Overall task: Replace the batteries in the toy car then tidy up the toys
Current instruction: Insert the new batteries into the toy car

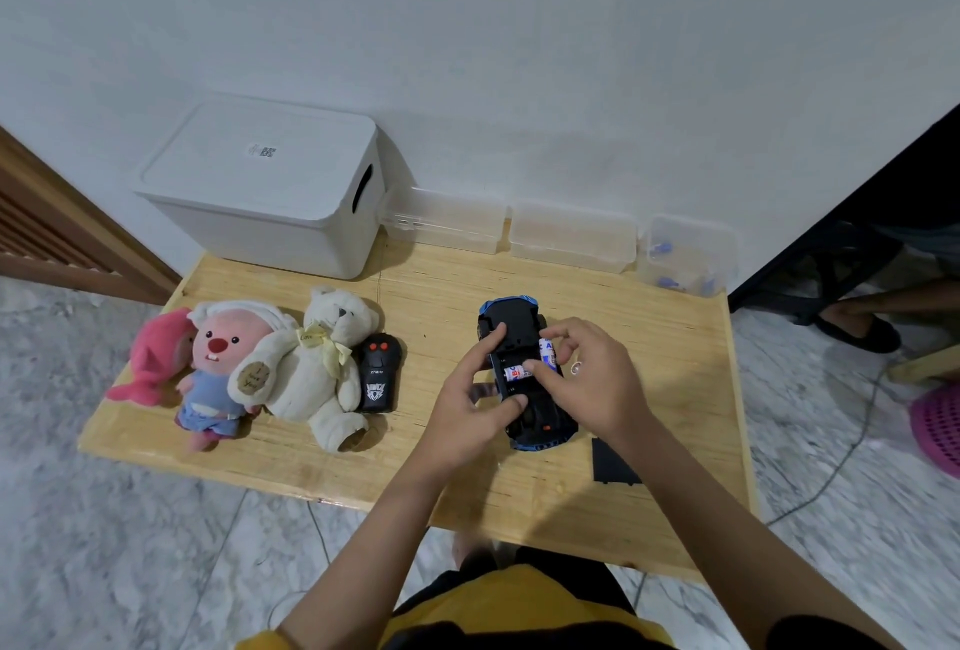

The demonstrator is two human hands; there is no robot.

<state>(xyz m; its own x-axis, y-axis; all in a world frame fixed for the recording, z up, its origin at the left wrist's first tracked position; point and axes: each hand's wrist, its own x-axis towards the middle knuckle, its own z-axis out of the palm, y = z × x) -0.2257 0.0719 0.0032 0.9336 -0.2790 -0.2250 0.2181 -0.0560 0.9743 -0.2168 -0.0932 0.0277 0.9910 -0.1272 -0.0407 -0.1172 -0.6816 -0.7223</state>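
A person sits at a low wooden table (649, 337), working on a blue and black toy car (511, 324) that lies upside down with its battery bay open. The left hand (467, 405) steadies the car, its index finger stretched along the underside and its thumb pressed against the car's near side. The right hand (587, 379) pinches one white battery (546, 352) between thumb and fingertips, holding it tilted just above the bay; a second battery (515, 372) lies across the bay right under those fingertips. The swap looks about midway: whether these cells are going in or coming out cannot be told. The black battery cover (613, 462) lies off on the table, just beside the right wrist, so closing the car is still to do. Tidying looks not yet begun: well to the left of the fingers sit a pink plush (150, 363), a beaver plush (221, 363), a white teddy bear (317, 368) and a black remote control (378, 374). Beyond the fingers, against a plain white wall, stand a lidded white storage box (260, 186) and three clear plastic containers (571, 236). The floor is grey marble-patterned tile.
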